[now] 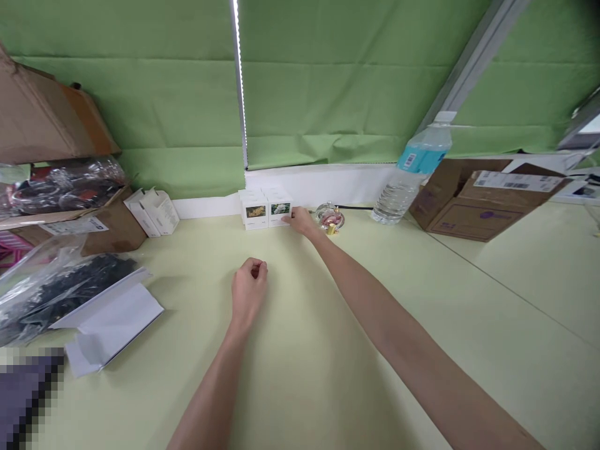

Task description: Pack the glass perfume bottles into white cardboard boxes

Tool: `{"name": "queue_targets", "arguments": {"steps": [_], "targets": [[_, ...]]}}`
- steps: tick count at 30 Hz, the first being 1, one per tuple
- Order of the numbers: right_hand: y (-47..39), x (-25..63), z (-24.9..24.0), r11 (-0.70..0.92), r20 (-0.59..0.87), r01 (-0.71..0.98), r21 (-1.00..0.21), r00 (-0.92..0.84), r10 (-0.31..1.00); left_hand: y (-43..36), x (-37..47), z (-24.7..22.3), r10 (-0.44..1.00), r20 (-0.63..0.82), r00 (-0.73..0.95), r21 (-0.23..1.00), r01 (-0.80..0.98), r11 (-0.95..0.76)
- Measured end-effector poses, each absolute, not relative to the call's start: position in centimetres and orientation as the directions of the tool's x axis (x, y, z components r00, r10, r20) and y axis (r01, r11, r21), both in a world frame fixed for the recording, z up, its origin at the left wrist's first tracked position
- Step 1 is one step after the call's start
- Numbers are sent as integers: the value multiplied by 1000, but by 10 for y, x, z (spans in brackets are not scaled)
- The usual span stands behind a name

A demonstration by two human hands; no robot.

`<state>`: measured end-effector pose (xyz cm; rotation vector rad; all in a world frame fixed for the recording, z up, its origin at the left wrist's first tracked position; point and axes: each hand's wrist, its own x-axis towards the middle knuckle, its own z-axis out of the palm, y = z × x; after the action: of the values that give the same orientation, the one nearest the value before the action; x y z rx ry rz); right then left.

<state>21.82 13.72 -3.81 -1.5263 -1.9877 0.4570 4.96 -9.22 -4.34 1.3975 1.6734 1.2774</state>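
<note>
Two small white boxes with flower pictures stand side by side near the wall, a left box (255, 214) and a right box (280, 212). More white boxes seem to stand behind them. My right hand (301, 221) reaches out to the right box, its fingers at that box's lower right side. My left hand (250, 284) is above the table in front of the boxes, fingers curled together; whether anything is between them cannot be seen. Just right of my right hand lies a coiled clear item with a gold-coloured part (330, 219).
A water bottle (412, 169) and an open cardboard box (482, 200) stand at the right. On the left are more white boxes (157, 212), stacked cardboard boxes (56, 119), a plastic bag with dark contents (70, 287) and an opened white carton (117, 325).
</note>
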Motion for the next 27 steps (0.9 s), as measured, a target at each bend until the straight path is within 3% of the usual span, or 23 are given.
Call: {"name": "queue_targets", "arguments": {"steps": [7,14,18,21,27], "targets": [[122,215,-39,265,217,756,-599,-166,962,-90,49,-47,957,135,-256,911,412,-19],[59,205,-8,300,312,673,-676,-108,944,-86,49,-53,948,172,-268,954,285,-92],[-13,199,-13,373,261,558,-741,-273,926,-84,46,-52,936,205,-285,954,270,-127],[-67,200,-32,280,65,390,-877,-482,874,-83,44,-51,923,218,-317,953,275,-131],[-95,203,-51,294,81,306,-906,-555,828,-82,31,-43,915,231,-330,918,385,-93]]}}
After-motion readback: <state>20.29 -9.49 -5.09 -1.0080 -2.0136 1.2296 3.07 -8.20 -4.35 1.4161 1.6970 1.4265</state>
